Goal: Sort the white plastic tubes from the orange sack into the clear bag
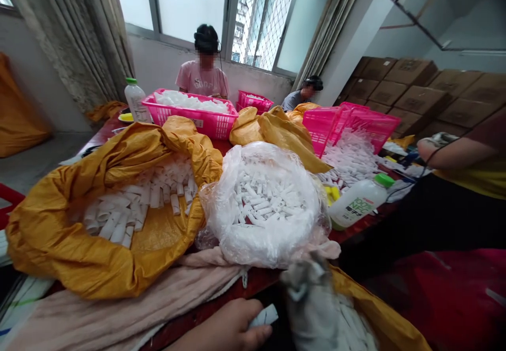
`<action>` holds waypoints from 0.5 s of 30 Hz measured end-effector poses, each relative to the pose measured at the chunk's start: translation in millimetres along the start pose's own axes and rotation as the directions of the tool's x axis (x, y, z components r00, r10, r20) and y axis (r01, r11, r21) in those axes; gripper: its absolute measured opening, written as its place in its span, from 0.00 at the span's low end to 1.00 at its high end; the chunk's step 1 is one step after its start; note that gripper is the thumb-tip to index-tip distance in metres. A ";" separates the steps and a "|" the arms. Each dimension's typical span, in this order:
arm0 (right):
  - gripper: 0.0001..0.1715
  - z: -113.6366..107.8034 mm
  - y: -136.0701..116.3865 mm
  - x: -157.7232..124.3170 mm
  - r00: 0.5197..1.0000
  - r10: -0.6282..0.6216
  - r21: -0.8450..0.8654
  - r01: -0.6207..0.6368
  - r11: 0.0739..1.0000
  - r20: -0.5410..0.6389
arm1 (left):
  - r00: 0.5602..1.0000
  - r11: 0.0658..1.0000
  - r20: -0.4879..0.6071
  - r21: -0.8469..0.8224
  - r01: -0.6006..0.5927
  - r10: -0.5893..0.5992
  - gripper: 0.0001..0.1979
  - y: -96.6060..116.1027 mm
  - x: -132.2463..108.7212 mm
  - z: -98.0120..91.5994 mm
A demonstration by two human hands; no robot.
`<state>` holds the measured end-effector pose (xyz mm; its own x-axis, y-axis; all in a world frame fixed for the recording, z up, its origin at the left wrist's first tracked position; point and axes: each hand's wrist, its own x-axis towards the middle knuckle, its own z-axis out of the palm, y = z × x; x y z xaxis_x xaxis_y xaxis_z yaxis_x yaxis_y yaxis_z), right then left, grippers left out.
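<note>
One white tube [266,316] pinched!

By its end, it's held in the left grip [237,320]; just beside, the gloved right grip [310,298] is too blurred to be read. Were that pinch slackened, it could be dropped below.

Reads in green "100% NFC" on the right-hand bottle [358,203]
Too blurred to tell in the characters beneath, on the shirt [197,79] and on the basket's tag [196,123]
</note>
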<state>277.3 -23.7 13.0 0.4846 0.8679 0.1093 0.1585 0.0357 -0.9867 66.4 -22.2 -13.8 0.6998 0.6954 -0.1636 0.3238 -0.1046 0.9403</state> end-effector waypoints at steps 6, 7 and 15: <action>0.19 -82.5 36.3 12.1 0.977 0.065 -0.234 -0.112 0.966 -0.203 | 0.984 1.000 -0.178 -0.001 -0.029 0.028 0.16 -16.7 -35.5 -36.4; 0.15 -94.5 44.1 12.8 0.983 0.095 -0.341 -0.143 0.929 -0.155 | 0.973 1.000 -0.231 0.022 -0.022 0.027 0.15 -13.7 -39.0 -42.6; 0.17 -1.2 -40.1 79.6 0.921 -0.219 -0.475 0.357 0.804 0.322 | 0.889 0.820 -0.273 0.545 -0.172 0.368 0.08 42.4 28.8 -55.3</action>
<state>310.6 43.3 61.4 0.1350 0.9510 0.2783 0.7094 0.1033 -0.6972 65.1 32.7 37.8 0.5671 0.7739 0.2820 0.4927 -0.5931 0.6367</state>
